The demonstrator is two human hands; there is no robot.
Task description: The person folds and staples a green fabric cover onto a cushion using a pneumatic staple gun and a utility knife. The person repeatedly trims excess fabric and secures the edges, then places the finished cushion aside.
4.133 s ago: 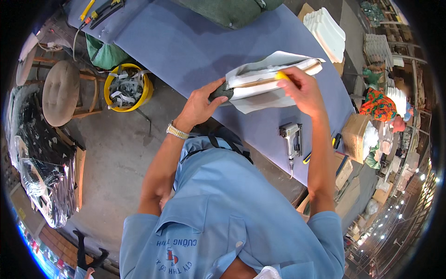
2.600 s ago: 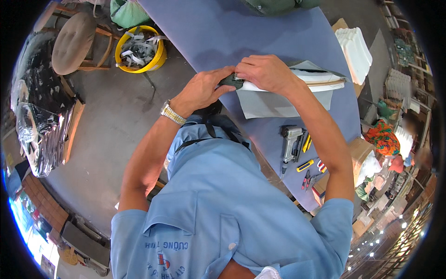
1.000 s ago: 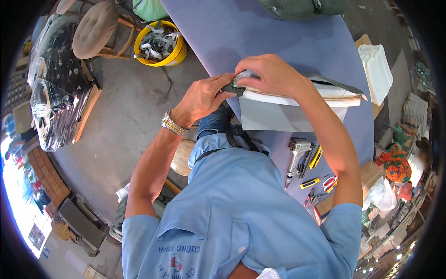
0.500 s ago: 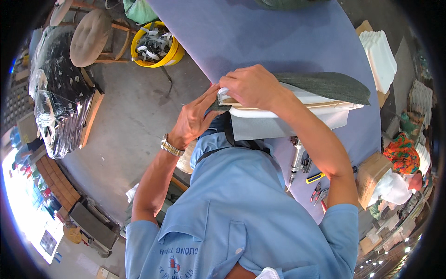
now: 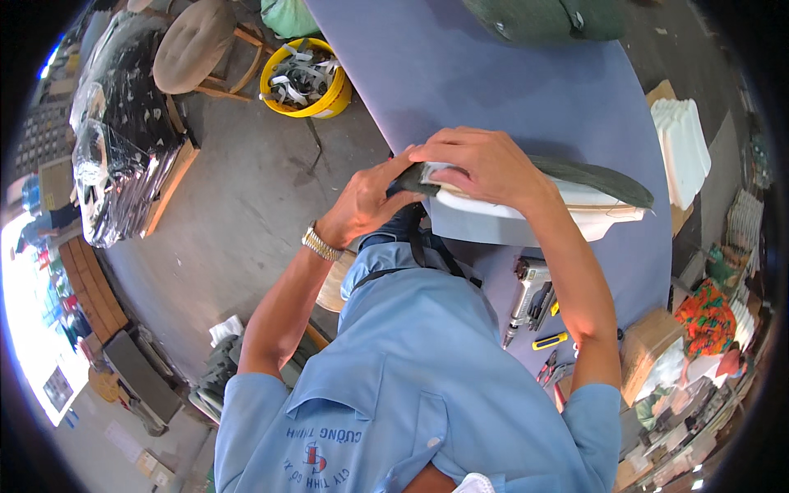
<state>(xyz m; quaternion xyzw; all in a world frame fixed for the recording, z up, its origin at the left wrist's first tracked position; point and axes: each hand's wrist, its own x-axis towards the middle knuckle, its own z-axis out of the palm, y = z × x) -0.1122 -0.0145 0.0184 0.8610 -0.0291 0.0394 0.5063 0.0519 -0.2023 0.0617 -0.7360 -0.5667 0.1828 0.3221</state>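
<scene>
Two hands on one piece: right hand [image 5: 485, 164] clamped over near end of cushion panel [image 5: 575, 201], left hand [image 5: 370, 201] pinching dark green fabric [image 5: 592, 174] at same end. Panel at frame centre on purple table [image 5: 493, 74], long axis left-right, white foam under green cover. Pneumatic stapler [image 5: 526, 296] just below.

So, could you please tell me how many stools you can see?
2: one padded round stool stands at top left beside the yellow bucket; another stool shows partly beneath the left hand. Others may be hidden.
</scene>
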